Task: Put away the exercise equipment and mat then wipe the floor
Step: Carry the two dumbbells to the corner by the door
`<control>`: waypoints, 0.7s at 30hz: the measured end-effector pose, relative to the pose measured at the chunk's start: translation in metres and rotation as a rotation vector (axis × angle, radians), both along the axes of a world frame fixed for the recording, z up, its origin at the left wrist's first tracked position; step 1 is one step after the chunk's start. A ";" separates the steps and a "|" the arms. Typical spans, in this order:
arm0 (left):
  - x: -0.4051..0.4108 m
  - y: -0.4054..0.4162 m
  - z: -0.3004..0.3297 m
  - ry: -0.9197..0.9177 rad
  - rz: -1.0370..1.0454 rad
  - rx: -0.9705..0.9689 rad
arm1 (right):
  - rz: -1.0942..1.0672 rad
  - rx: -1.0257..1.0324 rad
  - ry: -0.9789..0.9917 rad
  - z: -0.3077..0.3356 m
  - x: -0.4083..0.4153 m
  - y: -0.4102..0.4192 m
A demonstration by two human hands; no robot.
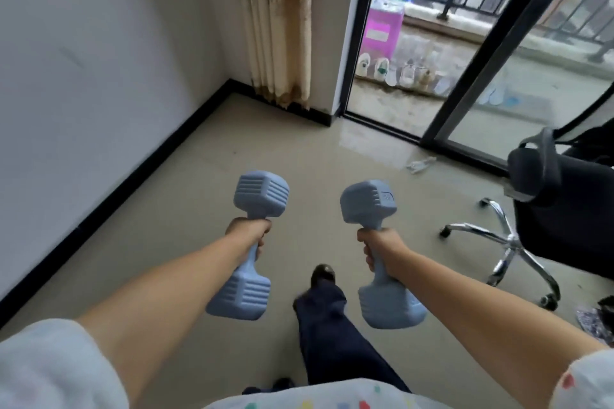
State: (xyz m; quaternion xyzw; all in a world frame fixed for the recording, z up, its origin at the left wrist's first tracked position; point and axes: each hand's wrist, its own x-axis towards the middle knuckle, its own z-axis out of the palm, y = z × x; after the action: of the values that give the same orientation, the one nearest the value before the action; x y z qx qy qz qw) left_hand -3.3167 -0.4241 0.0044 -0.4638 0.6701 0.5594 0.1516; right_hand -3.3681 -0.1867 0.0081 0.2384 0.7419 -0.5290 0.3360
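Observation:
I hold two light blue dumbbells above the beige tiled floor (186, 209). My left hand (248, 233) grips the handle of the left dumbbell (260, 192), which stands nearly upright with one head above my fist and the other below. My right hand (382, 247) grips the handle of the right dumbbell (368, 201) the same way. Both arms reach forward at about the same height. No mat shows in this view.
A white wall with black skirting (139, 173) runs along the left. A cream curtain (275, 23) hangs in the corner beside an open sliding balcony door (398, 43). A black office chair (564, 209) on a chrome wheeled base stands right. Small litter (420, 164) lies near the door track. My leg (327, 319) steps forward.

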 end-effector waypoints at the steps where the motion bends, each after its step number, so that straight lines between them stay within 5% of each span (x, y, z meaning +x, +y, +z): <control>1: -0.027 -0.009 -0.005 -0.007 0.007 -0.004 | 0.011 0.002 0.013 -0.003 -0.030 -0.008; 12: -0.300 -0.103 -0.001 -0.052 0.070 0.035 | 0.011 0.051 0.056 0.014 -0.341 -0.109; 21: -0.493 -0.224 -0.032 -0.119 -0.131 0.053 | -0.156 0.027 0.000 -0.023 -0.491 -0.231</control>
State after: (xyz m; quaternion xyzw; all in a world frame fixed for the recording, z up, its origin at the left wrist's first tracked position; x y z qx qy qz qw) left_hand -3.8100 -0.6485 -0.0274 -0.4471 0.6738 0.5372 0.2397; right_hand -3.8589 -0.4172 -0.0153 0.3003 0.7281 -0.5434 0.2905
